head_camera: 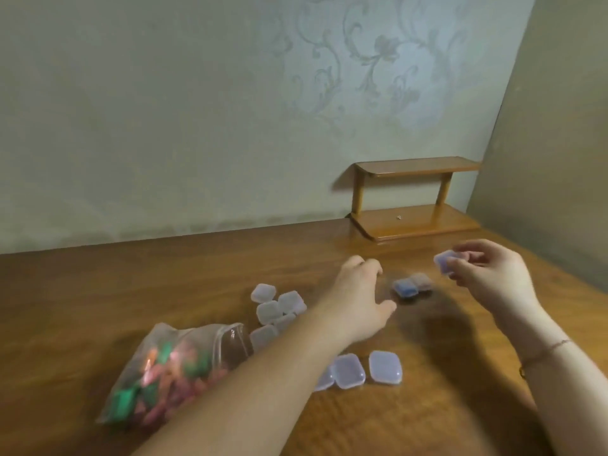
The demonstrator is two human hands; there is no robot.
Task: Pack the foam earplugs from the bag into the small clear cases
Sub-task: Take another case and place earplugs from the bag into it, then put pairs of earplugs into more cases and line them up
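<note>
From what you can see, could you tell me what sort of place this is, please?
Probably a room at home: patterned wallpaper behind a wooden table, with a small wooden shelf in the corner. It looks like a household setting, not a workshop.

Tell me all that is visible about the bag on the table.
The bag is clear, crinkled plastic with a zip strip at its mouth. It lies on its side on the wooden table, mouth toward the empty cases. It is full of foam earplugs, pink, orange and green. No hand touches it.
</note>
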